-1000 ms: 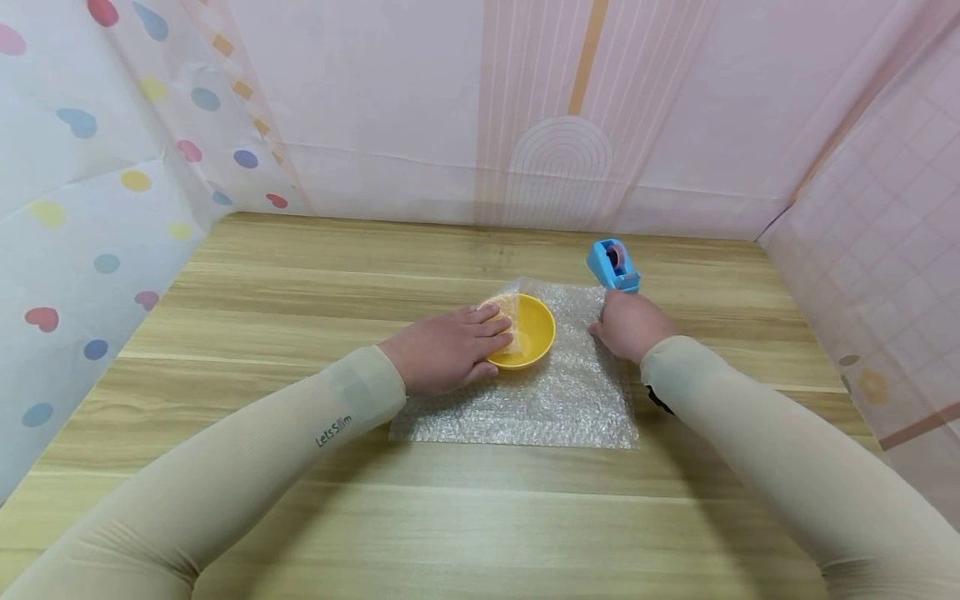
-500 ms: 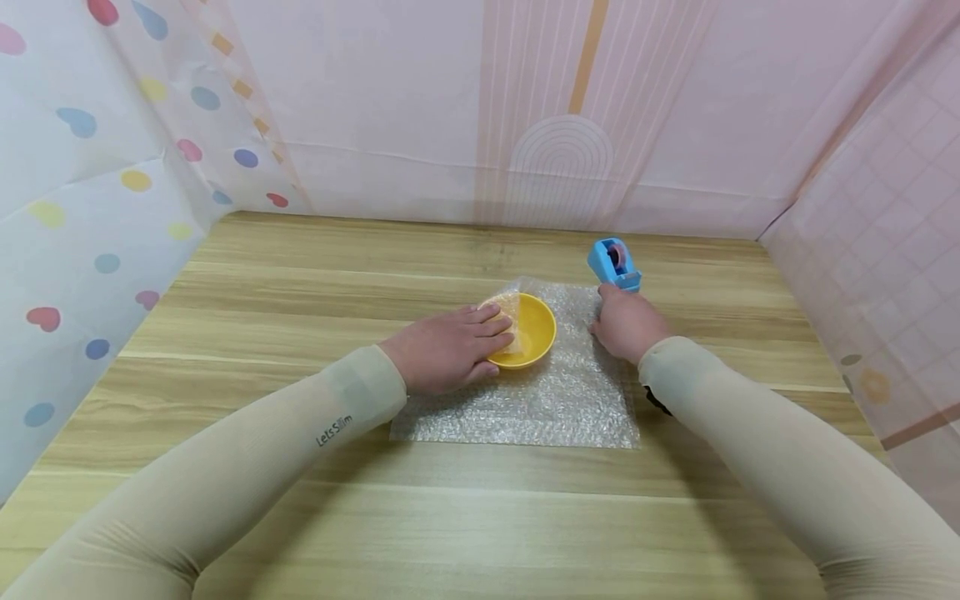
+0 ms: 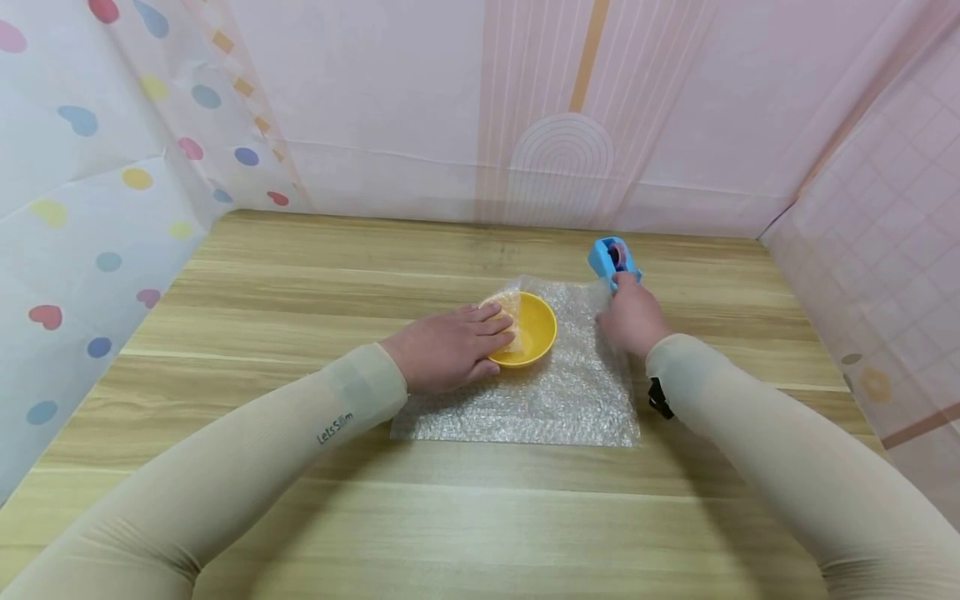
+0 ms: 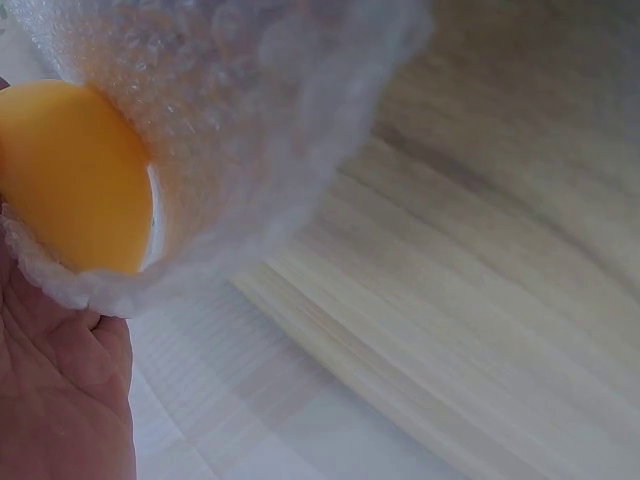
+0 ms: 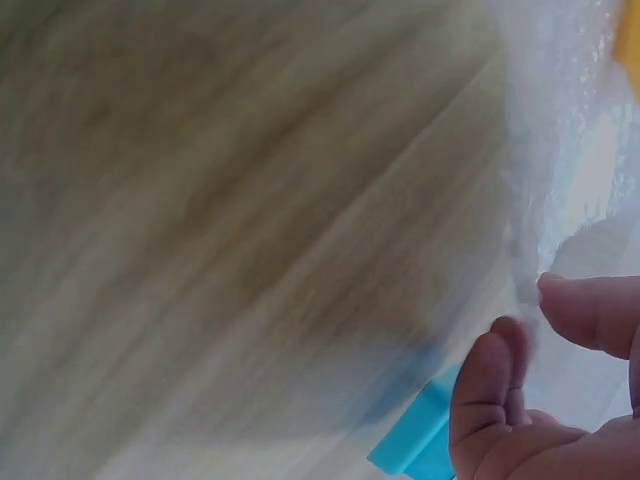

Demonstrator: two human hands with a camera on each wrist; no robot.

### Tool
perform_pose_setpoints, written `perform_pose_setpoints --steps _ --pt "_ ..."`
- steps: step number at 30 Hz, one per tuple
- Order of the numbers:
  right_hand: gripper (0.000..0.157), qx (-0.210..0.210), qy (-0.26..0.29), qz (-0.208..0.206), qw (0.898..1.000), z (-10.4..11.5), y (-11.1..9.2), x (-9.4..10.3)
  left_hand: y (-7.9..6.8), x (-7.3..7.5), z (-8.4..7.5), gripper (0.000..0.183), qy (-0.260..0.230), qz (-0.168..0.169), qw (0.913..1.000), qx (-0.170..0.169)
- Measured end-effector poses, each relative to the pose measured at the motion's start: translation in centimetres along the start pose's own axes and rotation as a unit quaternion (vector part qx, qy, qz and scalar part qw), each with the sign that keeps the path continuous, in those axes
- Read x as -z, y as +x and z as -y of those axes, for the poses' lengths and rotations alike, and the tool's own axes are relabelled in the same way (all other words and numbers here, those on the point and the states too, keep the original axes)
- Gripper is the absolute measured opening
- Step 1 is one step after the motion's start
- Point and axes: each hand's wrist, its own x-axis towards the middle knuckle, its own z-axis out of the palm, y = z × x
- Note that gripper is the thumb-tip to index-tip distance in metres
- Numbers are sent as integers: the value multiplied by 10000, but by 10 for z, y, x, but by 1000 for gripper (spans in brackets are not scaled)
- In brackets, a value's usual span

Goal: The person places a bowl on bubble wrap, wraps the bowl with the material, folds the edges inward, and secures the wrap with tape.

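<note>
A yellow bowl [image 3: 538,329] sits on a sheet of bubble wrap [image 3: 525,408] on the wooden table. My left hand [image 3: 446,350] presses a folded corner of the wrap over the bowl's left side, fingers extended. In the left wrist view the wrap [image 4: 260,130] curves over the orange-yellow bowl [image 4: 75,180]. My right hand [image 3: 636,321] is at the sheet's right edge, index finger reaching the front of a blue tape dispenser [image 3: 602,260]. The right wrist view shows its thumb and fingers [image 5: 480,400] apart, beside the wrap's edge and the dispenser [image 5: 415,435].
Wood-grain tabletop [image 3: 480,517] surrounds the sheet. Behind it hangs a pink patterned cloth [image 3: 390,108], with a dotted cloth [image 3: 82,217] at the left and a grid-patterned one [image 3: 885,242] at the right.
My right hand has moved slightly right and away from me, its index finger now overlapping the tape dispenser's front. The left hand, bowl and wrap stay in place.
</note>
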Motion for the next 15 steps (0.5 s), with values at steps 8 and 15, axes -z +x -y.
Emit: perform_pose_setpoints --steps 8,15 --pt "62 311 113 153 9993 -3 -6 4 1 0 1 59 -37 6 10000 9" --pt "43 633 244 191 9975 2 -16 1 2 0 0 59 -47 -11 10000 6"
